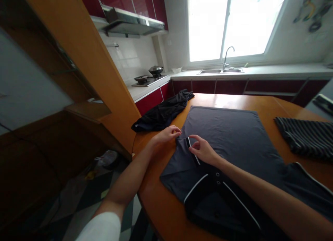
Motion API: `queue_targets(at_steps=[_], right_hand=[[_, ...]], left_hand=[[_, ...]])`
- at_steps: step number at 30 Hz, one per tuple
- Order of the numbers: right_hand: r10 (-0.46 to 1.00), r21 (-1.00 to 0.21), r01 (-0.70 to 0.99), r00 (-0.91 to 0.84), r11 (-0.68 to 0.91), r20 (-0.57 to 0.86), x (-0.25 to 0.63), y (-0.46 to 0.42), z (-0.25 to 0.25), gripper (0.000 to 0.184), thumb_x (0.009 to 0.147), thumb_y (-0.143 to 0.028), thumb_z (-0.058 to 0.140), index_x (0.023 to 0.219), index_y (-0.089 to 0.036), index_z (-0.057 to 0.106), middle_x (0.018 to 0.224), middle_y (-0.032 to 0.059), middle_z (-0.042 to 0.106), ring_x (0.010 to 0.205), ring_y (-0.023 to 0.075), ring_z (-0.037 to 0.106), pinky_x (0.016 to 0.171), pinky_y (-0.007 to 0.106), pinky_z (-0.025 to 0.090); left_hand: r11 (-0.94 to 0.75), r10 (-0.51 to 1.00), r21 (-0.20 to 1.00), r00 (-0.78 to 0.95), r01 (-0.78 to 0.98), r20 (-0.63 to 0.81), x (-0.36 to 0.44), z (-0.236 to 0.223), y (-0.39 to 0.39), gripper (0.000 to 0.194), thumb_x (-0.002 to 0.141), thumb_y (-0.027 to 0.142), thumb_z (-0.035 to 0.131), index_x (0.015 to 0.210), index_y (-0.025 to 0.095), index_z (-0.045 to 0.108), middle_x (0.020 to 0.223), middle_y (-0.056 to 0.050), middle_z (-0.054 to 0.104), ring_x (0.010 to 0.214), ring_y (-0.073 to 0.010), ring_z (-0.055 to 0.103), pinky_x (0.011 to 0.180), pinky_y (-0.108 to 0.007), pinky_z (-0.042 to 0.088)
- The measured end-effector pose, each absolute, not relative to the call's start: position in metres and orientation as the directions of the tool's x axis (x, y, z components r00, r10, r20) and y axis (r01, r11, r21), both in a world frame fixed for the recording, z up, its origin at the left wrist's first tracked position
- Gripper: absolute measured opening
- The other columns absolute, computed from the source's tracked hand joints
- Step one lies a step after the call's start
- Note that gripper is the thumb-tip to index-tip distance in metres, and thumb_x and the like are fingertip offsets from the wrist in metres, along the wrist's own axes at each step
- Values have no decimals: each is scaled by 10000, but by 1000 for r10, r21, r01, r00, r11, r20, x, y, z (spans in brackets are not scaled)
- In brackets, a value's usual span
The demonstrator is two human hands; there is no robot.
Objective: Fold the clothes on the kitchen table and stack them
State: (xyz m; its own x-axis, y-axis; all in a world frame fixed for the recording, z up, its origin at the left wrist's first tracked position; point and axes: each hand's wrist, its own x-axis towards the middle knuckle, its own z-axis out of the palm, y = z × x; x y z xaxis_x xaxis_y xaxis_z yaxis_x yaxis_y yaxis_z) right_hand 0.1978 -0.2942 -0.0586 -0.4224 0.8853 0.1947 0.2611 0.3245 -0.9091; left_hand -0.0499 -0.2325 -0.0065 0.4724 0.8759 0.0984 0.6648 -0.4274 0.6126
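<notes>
A dark grey polo shirt (229, 133) lies spread on the wooden table, its black, white-edged collar (197, 189) towards me. At the shirt's left edge, my left hand (169, 133) is closed, with its fingertips pinching the cloth. My right hand (204, 151) rests over a black sleeve cuff (196, 157) with a white stripe. Thumb and index finger touch the cuff but stand apart from each other. My right forearm crosses above the shirt and hides part of it. Two ring-shaped snaps show by the collar.
A black garment (163, 111) lies bunched at the table's far left. On the right sits a folded striped garment (307, 137). The wooden table (153, 168) has a rounded edge. Behind are a stove (151, 80) with pans and a sink (221, 71) under the window.
</notes>
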Motion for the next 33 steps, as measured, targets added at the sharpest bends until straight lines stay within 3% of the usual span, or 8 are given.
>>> queue_targets(at_steps=[5,11,15,18,22,26,29,33], right_hand=[[869,-882,280,-436,379,235,195,-297,-63,514,793,-208,621,1304,-205,564,702,-60,607,607,119,552,602,225,449],[901,-921,198,-354,335,251,193,-299,-58,430,855,-240,539,1283,-205,558,843,-14,607,615,112,555,566,215,446],[921,-897,310,-326,315,211,193,-299,-59,405,837,-203,549,1240,-206,593,947,21,662,579,104,557,556,225,453],[889,-814,402,-363,418,277,192,-300,-62,358,824,-194,596,1179,-198,638,1039,52,690,707,145,620,681,270,502],[827,-682,485,-434,548,356,191,-305,-61,278,852,-173,597,1117,-202,677,1083,74,715,961,211,662,888,318,489],[846,-595,605,-432,529,313,190,-310,-58,261,894,-203,585,1129,-237,691,1115,60,731,960,221,684,873,311,483],[856,-558,649,-408,517,318,189,-311,-59,244,911,-218,570,1110,-248,708,1093,52,735,949,214,687,839,289,478],[854,-577,630,-401,519,331,188,-311,-57,228,925,-235,551,1046,-238,744,1043,52,744,936,205,683,833,277,466]], left_hand=[[-450,831,599,557,662,9,-64,-20,-232,482,893,612,592,869,153,734,949,-64,578,915,-193,581,893,-295,462],[-486,815,592,579,643,41,-61,-29,-228,490,877,627,612,767,159,708,945,-64,549,909,-191,565,894,-301,459],[-494,843,537,527,684,103,-58,-39,-225,412,880,540,656,710,167,689,900,-57,555,895,-192,558,906,-318,460],[-497,849,506,515,705,117,-56,-43,-223,343,899,427,662,684,160,675,863,-53,556,882,-190,560,916,-326,460],[-484,871,491,451,724,194,-48,-35,-230,151,885,286,670,849,145,712,915,-63,586,930,-205,576,947,-352,452],[-529,848,513,442,676,292,-33,-6,-267,159,913,278,645,1005,157,693,971,-55,602,900,-188,581,883,-324,467],[-581,794,534,572,614,206,-29,17,-318,189,905,360,682,987,190,668,943,-27,604,852,-177,583,797,-296,471],[-601,751,390,660,698,-24,-38,22,-383,180,803,235,746,953,232,646,1003,-33,614,943,-211,585,838,-308,463]])
